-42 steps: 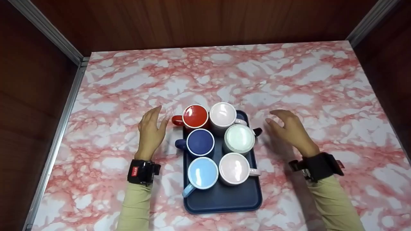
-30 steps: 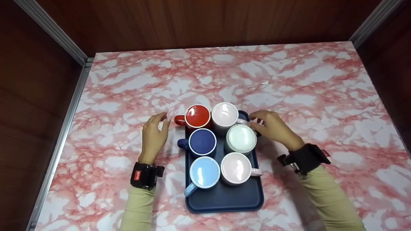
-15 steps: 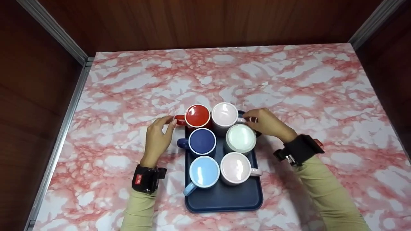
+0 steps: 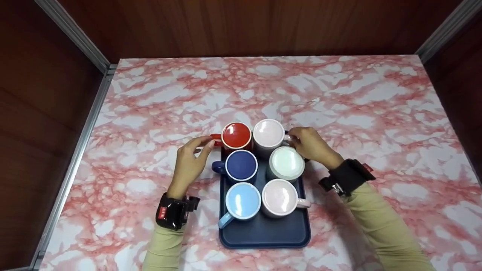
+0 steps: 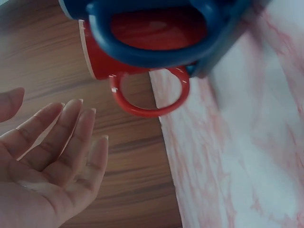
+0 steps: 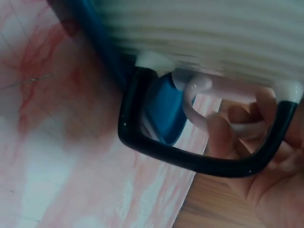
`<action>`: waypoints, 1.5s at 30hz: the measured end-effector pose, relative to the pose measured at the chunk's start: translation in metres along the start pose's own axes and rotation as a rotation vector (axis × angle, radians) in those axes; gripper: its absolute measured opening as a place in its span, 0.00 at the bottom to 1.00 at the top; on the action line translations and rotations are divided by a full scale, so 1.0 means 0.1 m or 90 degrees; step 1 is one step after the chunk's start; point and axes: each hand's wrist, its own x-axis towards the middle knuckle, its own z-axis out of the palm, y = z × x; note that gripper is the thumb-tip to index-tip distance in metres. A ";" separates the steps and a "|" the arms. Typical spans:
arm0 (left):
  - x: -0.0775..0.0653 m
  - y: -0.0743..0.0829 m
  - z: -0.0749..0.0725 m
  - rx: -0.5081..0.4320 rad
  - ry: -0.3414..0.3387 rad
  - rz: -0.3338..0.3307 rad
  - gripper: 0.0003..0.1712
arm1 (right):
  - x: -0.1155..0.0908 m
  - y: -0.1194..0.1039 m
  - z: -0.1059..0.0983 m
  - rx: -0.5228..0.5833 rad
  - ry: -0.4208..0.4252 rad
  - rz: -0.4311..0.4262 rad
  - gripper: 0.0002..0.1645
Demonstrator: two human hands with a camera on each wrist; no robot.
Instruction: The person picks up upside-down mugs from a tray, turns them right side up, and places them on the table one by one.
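Mugs stand in two columns on a dark blue tray [image 4: 265,236]. My right hand [image 4: 310,143] grips the handle of the back pale pink mug [image 4: 269,132]; in the right wrist view its fingers curl round that handle [image 6: 192,102], seen through the black handle [image 6: 190,160] of the pale green mug [image 4: 287,162]. My left hand [image 4: 190,160] is at the handle of the red mug [image 4: 236,134]. In the left wrist view, the relaxed fingers [image 5: 71,137] appear apart from the red handle [image 5: 149,112], holding nothing.
Nearer on the tray are a navy mug [image 4: 241,165], a light blue mug [image 4: 243,201] and another pale pink mug [image 4: 279,197]. The table [image 4: 211,94] has a red and white marbled top. Dark wooden panels [image 4: 241,26] enclose its back and sides.
Both hands have moved inward to the back mugs' handles. My right hand has taken hold of the pale pink mug's handle. The tray has not visibly moved on the table.
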 end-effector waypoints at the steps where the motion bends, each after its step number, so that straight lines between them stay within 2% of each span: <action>1: 0.00 0.02 0.00 -0.014 -0.006 0.001 0.14 | -0.02 0.00 -0.01 -0.002 0.016 -0.001 0.08; 3: -0.01 0.08 -0.02 -0.039 -0.019 0.003 0.14 | -0.05 -0.02 -0.06 0.015 0.045 0.011 0.08; 7: -0.03 0.19 -0.04 -0.084 -0.044 0.000 0.14 | -0.11 -0.12 -0.23 0.119 0.095 0.079 0.04; 11: -0.04 0.31 -0.05 -0.112 -0.070 -0.016 0.15 | -0.16 -0.28 -0.39 0.322 0.130 0.169 0.05; 15: -0.05 0.45 -0.04 -0.152 -0.119 -0.026 0.15 | -0.22 -0.47 -0.45 0.569 0.162 0.239 0.07; 20: -0.03 0.66 0.06 -0.282 -0.220 -0.032 0.15 | -0.25 -0.70 -0.40 0.841 0.179 0.266 0.08; 22: -0.01 0.74 0.13 -0.328 -0.264 -0.047 0.15 | -0.26 -0.79 -0.37 0.917 0.164 0.270 0.10; 24: -0.01 0.80 0.22 -0.370 -0.299 -0.088 0.15 | -0.26 -0.87 -0.33 0.972 0.140 0.273 0.11; 26: 0.00 0.86 0.30 -0.467 -0.324 -0.157 0.14 | -0.26 -0.95 -0.31 1.013 0.106 0.268 0.12; 28: -0.01 0.91 0.37 -0.596 -0.327 -0.243 0.11 | -0.25 -1.02 -0.28 1.042 0.074 0.257 0.13; 30: -0.03 0.95 0.42 -0.729 -0.306 -0.313 0.09 | -0.23 -1.07 -0.25 1.062 0.051 0.245 0.13; 32: -0.04 0.97 0.45 -0.808 -0.274 -0.339 0.09 | -0.21 -1.12 -0.23 1.069 0.038 0.239 0.13; 34: -0.05 0.98 0.46 -0.833 -0.237 -0.328 0.10 | -0.18 -1.15 -0.22 1.064 0.035 0.238 0.13; 38: -0.05 1.00 0.46 -0.821 -0.174 -0.279 0.09 | -0.12 -1.19 -0.21 1.046 0.031 0.232 0.13; 45: 0.01 1.01 0.31 -0.821 -0.115 -0.225 0.12 | -0.08 -1.18 -0.21 0.983 0.008 0.191 0.11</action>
